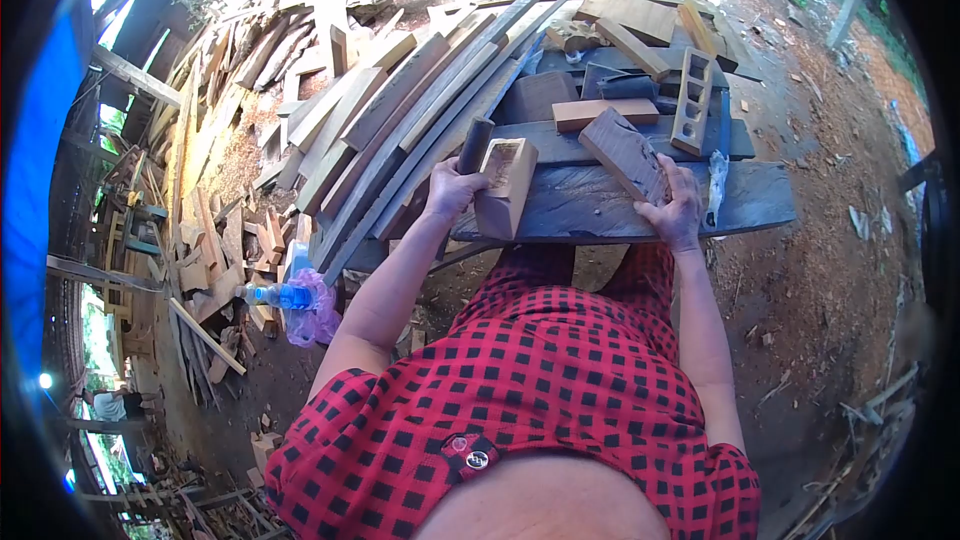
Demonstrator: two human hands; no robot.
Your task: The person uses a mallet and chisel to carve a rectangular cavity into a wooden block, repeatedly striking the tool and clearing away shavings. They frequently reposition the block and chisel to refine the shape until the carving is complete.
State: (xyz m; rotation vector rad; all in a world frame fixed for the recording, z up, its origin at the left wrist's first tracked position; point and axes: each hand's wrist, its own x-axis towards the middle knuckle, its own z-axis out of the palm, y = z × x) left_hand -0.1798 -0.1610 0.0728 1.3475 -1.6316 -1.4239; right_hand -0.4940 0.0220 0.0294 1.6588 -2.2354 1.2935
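My left hand is closed around a dark cylindrical handle that stands up from the fist. Right beside it, touching the fingers, is a pale wooden block with a hollow cut in its top. My right hand grips the lower right end of a dark brown wooden block, tilted over the bench. Behind that block lies a reddish-brown wood piece. A wooden piece with several square holes rests to the right.
The grey plank bench spans the front, with a whitish wrapped object at its right. Long boards are stacked at the left. A bottle and pink plastic bag are lower left. A person is far left.
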